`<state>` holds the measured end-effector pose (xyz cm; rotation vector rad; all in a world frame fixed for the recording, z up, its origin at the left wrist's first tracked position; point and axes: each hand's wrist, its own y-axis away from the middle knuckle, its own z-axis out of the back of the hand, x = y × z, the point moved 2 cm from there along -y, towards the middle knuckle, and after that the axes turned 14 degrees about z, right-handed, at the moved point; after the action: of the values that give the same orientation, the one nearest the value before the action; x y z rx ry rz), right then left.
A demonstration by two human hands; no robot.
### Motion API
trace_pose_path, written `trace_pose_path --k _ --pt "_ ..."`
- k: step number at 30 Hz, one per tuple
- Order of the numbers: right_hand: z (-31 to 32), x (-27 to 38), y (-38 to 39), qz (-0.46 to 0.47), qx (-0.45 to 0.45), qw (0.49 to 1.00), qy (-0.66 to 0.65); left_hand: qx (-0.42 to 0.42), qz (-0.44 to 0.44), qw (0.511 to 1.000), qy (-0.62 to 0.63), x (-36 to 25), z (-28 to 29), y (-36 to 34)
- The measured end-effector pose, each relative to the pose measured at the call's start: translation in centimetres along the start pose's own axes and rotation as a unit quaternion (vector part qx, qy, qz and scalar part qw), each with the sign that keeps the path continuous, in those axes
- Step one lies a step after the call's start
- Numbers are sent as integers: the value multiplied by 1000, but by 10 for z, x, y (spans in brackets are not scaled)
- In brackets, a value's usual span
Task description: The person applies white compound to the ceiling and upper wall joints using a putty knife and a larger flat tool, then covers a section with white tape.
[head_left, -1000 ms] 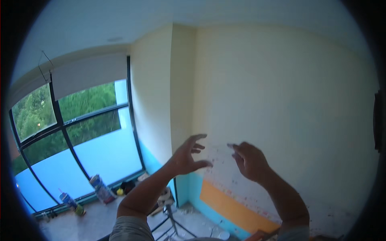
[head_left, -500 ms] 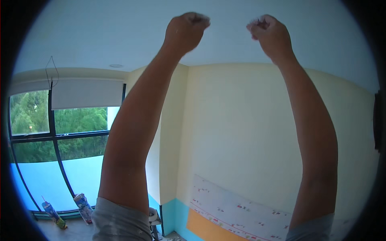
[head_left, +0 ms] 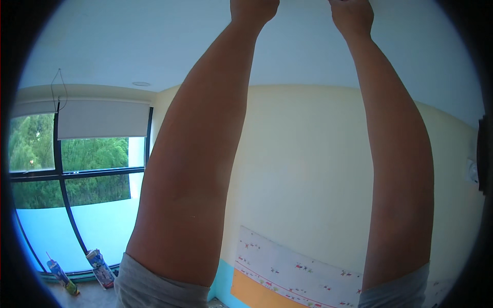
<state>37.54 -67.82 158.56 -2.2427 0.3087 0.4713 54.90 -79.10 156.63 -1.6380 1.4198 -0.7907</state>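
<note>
The person holds both arms (head_left: 190, 174) overhead, an upward reach being the apparent step in hand; far left hangs a roller blind (head_left: 102, 119), while the left hand (head_left: 254, 9) and right hand (head_left: 353, 16) show apart against the pale ceiling (head_left: 303, 46); whether they touch it, or grip anything, cannot be told, the view cutting them off, and reaching up there likely calls for steady balance

Cream wall (head_left: 308, 164), grey sleeves (head_left: 159, 282), orange panel (head_left: 251, 290), red-figured white strip (head_left: 295, 271)
</note>
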Motion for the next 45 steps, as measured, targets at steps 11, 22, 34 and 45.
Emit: trace_pose_path --k 11,22,34,45 --pt "0 -8 -1 28 2 1000 14 -9 85 996 24 -6 -6 11" --pt "-10 -10 -3 38 -30 997 67 -42 44 998 11 -7 -10 1" --pt "-11 -7 -4 50 -35 996 61 -44 35 998 0 -3 -10 -2" --pt "-7 -1 -2 87 -17 993 75 -45 26 997 -58 2 -10 -10"
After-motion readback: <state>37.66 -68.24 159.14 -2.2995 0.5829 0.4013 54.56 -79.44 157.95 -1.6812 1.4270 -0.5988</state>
